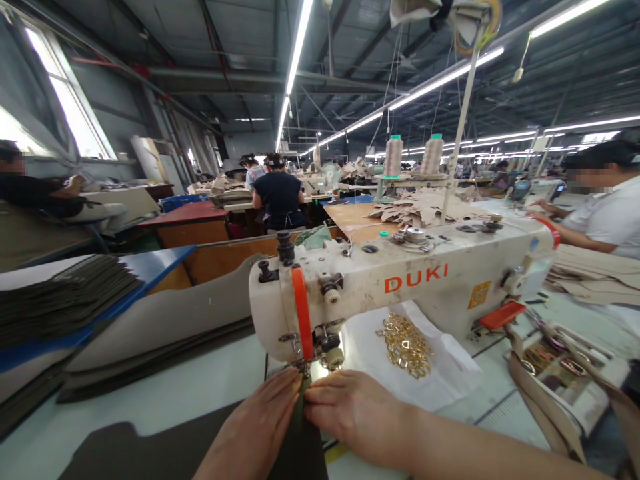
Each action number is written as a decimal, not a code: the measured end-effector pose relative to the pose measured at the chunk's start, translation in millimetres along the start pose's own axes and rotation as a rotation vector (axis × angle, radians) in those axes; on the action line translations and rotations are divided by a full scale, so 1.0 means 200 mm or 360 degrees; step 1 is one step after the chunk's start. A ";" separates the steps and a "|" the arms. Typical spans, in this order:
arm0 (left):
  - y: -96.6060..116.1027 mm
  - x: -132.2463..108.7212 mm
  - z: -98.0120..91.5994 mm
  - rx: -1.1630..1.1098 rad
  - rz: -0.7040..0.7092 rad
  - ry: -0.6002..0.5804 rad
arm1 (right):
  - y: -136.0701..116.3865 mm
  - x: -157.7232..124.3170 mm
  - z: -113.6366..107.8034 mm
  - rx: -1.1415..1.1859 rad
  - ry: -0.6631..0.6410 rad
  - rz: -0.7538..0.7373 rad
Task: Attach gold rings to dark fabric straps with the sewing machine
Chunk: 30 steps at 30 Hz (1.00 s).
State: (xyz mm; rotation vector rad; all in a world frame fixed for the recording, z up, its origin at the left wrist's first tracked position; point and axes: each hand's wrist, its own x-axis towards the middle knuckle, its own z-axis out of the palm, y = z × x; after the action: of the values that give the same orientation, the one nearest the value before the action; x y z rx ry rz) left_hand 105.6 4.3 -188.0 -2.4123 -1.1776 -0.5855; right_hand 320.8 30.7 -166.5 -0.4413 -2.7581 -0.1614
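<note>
A white sewing machine (360, 280) with an orange stripe stands across the middle of the view. Dark fabric (145, 443) lies on the table at the lower left and runs up to the needle area, with a narrow green strip (300, 417) along it. My left hand (257, 420) rests on the fabric left of the strip, fingers together and pointing at the presser foot. On the strip's right side, my right hand (353, 410) has its fingers bent and pressed together at the strip's edge. The fingertips of both hands are close to the presser foot.
Gold metal rings (406, 343) lie on white paper (457, 373) behind the machine arm. Stacked dark panels (165, 320) are at left. A tray (575, 393) with fittings and straps sits at right. Thread cones (393, 157) stand behind. Other people (277, 193) sit around.
</note>
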 end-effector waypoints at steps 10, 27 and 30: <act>0.00 0.04 -0.03 -0.0045 -0.0026 -0.0139 | 0.02 0.01 0.01 0.0036 -0.0021 0.0010; 0.02 0.05 -0.03 -0.0059 -0.0031 -0.0093 | 0.01 0.01 -0.02 0.0073 -0.0065 0.0028; 0.03 0.00 -0.06 -0.0031 -0.0062 -0.0031 | -0.02 0.01 -0.01 0.0049 -0.0026 -0.0024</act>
State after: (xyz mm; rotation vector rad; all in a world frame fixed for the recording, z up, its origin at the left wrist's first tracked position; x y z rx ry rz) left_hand 108.9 -5.6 -179.5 -2.4212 -1.2346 -0.5894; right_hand 318.5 27.4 -163.9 -0.4154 -2.7766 -0.1191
